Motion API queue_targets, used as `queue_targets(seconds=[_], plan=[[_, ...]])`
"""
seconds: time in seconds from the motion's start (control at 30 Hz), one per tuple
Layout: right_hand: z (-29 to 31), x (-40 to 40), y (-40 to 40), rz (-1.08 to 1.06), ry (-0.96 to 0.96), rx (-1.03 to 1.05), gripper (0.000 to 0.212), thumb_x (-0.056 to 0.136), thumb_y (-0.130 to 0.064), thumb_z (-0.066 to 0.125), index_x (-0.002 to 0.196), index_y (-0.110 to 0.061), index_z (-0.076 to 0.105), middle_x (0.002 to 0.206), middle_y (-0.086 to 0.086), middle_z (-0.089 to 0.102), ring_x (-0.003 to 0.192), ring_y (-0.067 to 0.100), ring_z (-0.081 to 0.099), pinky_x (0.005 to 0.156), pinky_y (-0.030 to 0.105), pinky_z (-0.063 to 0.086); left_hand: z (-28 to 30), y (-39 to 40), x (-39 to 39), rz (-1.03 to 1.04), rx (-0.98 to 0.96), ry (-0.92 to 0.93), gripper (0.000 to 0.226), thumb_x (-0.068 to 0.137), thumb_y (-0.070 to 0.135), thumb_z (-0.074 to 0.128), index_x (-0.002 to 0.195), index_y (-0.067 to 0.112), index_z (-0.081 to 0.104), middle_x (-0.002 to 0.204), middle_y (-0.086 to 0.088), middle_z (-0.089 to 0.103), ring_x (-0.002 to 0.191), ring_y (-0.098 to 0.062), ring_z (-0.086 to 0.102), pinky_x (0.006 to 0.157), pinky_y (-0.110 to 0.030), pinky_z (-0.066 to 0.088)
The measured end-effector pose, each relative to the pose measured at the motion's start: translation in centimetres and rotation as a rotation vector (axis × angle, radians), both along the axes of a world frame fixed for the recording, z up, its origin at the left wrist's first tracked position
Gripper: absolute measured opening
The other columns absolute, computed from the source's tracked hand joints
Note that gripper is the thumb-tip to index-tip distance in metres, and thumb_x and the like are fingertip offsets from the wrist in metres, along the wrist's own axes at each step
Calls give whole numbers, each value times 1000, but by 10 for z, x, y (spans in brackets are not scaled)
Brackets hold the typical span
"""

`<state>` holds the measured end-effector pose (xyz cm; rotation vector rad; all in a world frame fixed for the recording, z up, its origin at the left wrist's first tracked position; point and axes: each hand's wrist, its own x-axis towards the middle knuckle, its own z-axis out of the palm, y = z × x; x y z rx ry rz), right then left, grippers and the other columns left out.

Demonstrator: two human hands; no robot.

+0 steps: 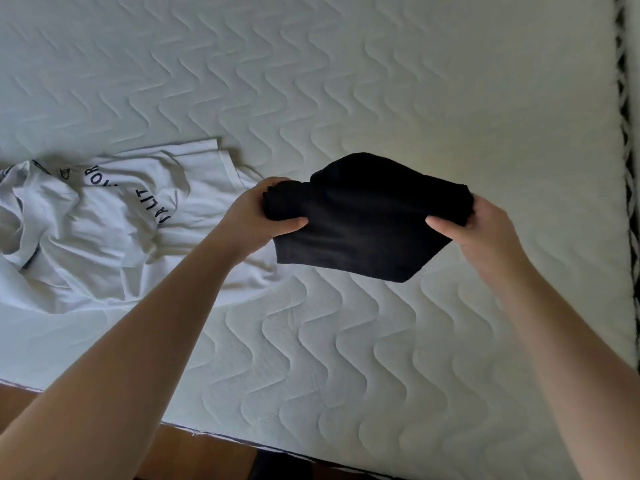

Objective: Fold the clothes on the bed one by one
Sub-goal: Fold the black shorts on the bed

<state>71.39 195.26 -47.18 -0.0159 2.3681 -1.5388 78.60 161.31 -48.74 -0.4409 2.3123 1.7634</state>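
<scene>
Above the mattress (381,81), both hands' grips clasping folded black garment (367,220), white shirt (114,216) lettering perhaps "ALIT"

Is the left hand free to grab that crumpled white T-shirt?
Probably not yet: the left hand grips the folded black garment, though the crumpled white T-shirt lies unobstructed beside it.

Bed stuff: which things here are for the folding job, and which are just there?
For the job:
black folded garment, gripped at its ends by the left hand and right hand
white T-shirt, crumpled, not yet folded
mattress, where the clothes lie

Just there:
wooden floor
patterned mattress edging
</scene>
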Motion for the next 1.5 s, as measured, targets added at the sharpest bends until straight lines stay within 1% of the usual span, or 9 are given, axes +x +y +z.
queue_targets(seconds=[0.17,0.3,0.5,0.63,0.83,1.0,1.13,1.3,1.5], plan=[[-11,10,42,-73,153,164,26,73,-26,81,85,-41,62,78,-24,67,70,-7,59,63,10,43,-8,35,-11,-115,-239,201,48,74,15,76,110,42,61,107,24,64,97,0,60,81,-22,51],[-49,63,66,-57,261,287,30,76,-8,74,98,-26,67,104,-21,62,95,-4,57,83,6,39,-45,66,30,-147,-407,313,50,72,-1,67,110,31,62,115,18,56,109,4,51,94,-12,39],[-115,162,86,12,91,418,30,80,1,74,104,-15,70,116,-1,60,109,18,58,95,28,45,-109,98,121,-287,-584,37,52,77,-12,59,118,21,57,142,-2,41,127,-24,45,98,-43,47],[-141,194,96,63,5,417,41,84,5,66,119,-17,65,123,1,56,106,19,59,93,33,49,-121,100,145,-306,-545,-110,66,74,-16,48,123,28,50,154,5,24,140,-23,30,105,-40,42],[-146,187,85,-112,-96,383,41,90,3,45,111,-27,62,119,-8,51,95,4,55,78,0,36,-109,109,138,-269,-723,58,42,84,7,57,125,17,52,146,-9,38,132,-30,39,105,-50,40],[-147,167,66,-393,-195,167,25,96,-14,52,116,-27,57,117,-5,60,101,-1,60,85,13,47,-117,135,136,-626,-888,383,57,89,47,59,139,21,49,151,-6,38,140,-24,35,111,-45,35],[-152,163,61,-348,-205,173,31,94,-21,59,124,-27,54,126,-2,53,109,6,56,92,18,45,-132,157,134,-840,-1072,303,80,85,56,57,153,28,25,161,-5,19,149,-25,17,118,-49,22],[-155,166,65,-266,-223,198,41,93,-29,63,132,-29,50,132,-2,48,117,11,53,95,23,43,-142,166,126,-805,-1129,291,60,89,38,65,143,26,44,151,-8,40,141,-26,35,116,-50,26],[-154,162,68,-264,-230,171,36,94,-30,61,129,-29,53,128,-2,54,114,11,57,101,34,48,-130,163,109,-783,-1137,403,57,66,-2,67,119,16,62,105,-4,63,95,-24,62,98,-47,45]])
